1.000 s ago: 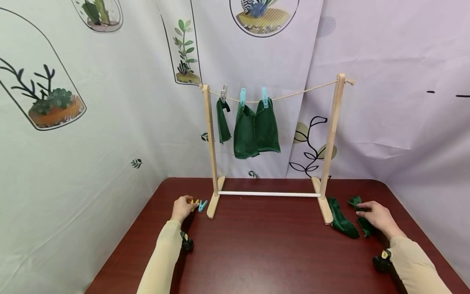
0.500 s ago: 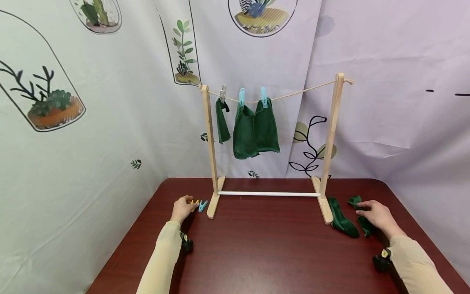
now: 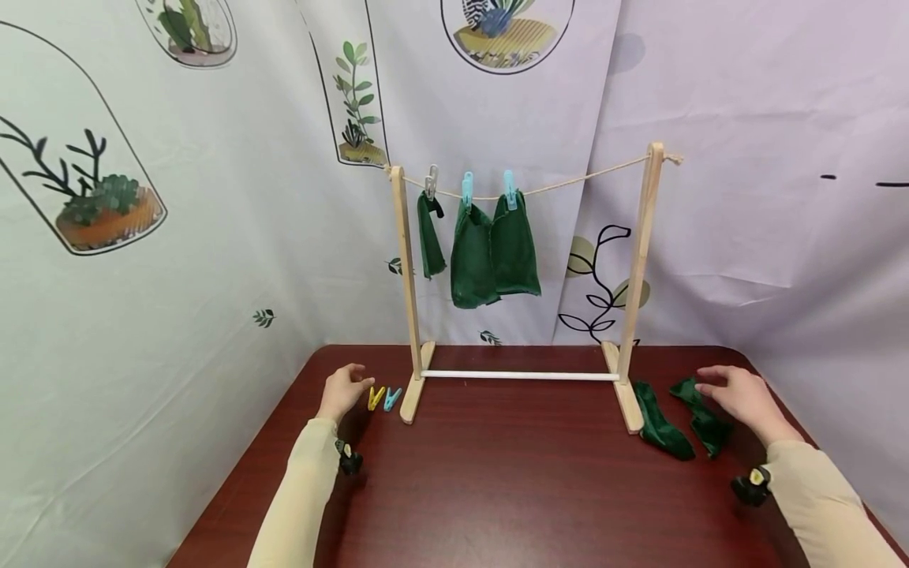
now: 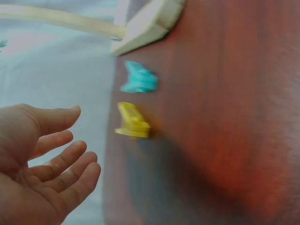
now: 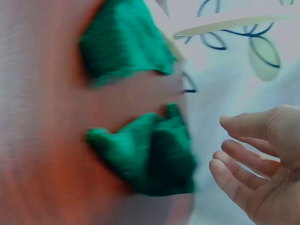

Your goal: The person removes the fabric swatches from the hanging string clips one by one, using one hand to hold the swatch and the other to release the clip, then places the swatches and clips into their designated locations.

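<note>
My left hand [image 3: 344, 392] hovers beside a yellow clothespin [image 3: 375, 398], its fingers loosely bent around nothing. Just right of that lies a light blue clothespin [image 3: 392, 399]. In the left wrist view the yellow clothespin [image 4: 133, 122] is apart from the fingertips. Over at the right, my right hand [image 3: 746, 402] is raised beside a crumpled green sock [image 3: 710, 426] and holds nothing. A second green sock [image 3: 663, 427] lies by the rack's right foot. The right wrist view shows a gap between the fingers and the crumpled sock [image 5: 154, 154].
A wooden drying rack [image 3: 642, 260] stands at the back of the dark red table [image 3: 525, 473]. From its rope [image 3: 561, 184] hang a narrow green cloth [image 3: 431, 241] and two wider green pieces [image 3: 514, 248], held by clothespins. A patterned curtain [image 3: 284, 197] closes off the back.
My left hand has let go of the yellow clothespin and drawn back left. My right hand has lifted off the crumpled sock and moved right. The clothespins and socks stay on the table.
</note>
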`<state>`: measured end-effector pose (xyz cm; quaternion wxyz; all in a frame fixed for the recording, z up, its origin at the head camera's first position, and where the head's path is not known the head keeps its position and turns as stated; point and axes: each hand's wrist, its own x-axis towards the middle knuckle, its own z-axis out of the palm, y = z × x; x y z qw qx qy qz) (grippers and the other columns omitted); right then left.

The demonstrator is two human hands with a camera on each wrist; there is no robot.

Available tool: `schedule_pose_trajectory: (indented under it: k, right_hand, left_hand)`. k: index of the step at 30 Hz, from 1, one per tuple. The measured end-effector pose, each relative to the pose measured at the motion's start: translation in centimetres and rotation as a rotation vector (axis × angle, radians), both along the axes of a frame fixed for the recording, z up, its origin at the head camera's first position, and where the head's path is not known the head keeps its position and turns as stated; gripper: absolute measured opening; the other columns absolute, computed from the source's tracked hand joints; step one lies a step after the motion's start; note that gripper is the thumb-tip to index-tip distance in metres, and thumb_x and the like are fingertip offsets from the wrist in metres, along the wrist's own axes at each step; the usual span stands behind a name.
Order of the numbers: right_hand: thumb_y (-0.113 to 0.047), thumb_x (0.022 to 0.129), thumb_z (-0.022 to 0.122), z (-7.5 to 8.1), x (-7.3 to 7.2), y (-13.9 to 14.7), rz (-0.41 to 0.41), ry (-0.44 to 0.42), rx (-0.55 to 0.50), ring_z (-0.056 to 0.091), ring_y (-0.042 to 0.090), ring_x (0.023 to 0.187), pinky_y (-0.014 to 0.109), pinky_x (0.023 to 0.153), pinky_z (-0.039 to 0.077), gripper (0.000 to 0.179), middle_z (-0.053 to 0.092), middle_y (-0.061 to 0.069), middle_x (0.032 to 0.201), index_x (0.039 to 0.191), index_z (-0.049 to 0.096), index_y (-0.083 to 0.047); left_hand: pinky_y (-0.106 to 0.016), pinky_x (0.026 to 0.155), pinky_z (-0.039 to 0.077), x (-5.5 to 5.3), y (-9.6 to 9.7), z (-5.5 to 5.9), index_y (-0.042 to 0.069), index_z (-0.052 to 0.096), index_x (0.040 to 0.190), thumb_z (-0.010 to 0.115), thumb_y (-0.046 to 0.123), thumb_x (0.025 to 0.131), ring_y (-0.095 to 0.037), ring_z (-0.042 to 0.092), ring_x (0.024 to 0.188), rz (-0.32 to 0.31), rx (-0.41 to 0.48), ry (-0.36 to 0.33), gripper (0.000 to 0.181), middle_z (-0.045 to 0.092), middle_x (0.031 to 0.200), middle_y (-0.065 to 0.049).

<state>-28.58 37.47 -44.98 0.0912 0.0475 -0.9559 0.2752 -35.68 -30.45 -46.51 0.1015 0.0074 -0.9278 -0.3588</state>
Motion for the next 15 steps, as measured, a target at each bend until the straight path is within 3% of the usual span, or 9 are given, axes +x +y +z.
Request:
schedule_pose_trajectory:
  k: [9,15]
  right_hand:
    - [-0.03,0.102,0.062,4.4,-0.1,-1.9,-0.016,0.098,-0.063,0.059,0.05,0.105,0.056,0.079,0.049,0.047,0.06,0.035,0.125,0.13,0.061,0.007]
    - [-0.035,0.101,0.063,7.6,-0.4,-4.3,-0.012,0.183,-0.095,0.065,0.044,0.101,0.03,0.07,0.049,0.046,0.069,0.026,0.117,0.131,0.064,0.0]
  left_hand:
    - [-0.054,0.085,0.052,-0.2,1.4,3.3,-0.005,0.059,0.134,0.065,0.018,0.099,-0.041,0.062,0.104,-0.047,0.028,0.048,0.042,0.064,0.119,-0.027]
    - [-0.053,0.089,0.052,-0.6,3.7,5.9,-0.001,0.059,0.136,0.066,0.021,0.099,-0.04,0.063,0.11,-0.093,0.057,0.098,0.044,0.065,0.121,-0.024]
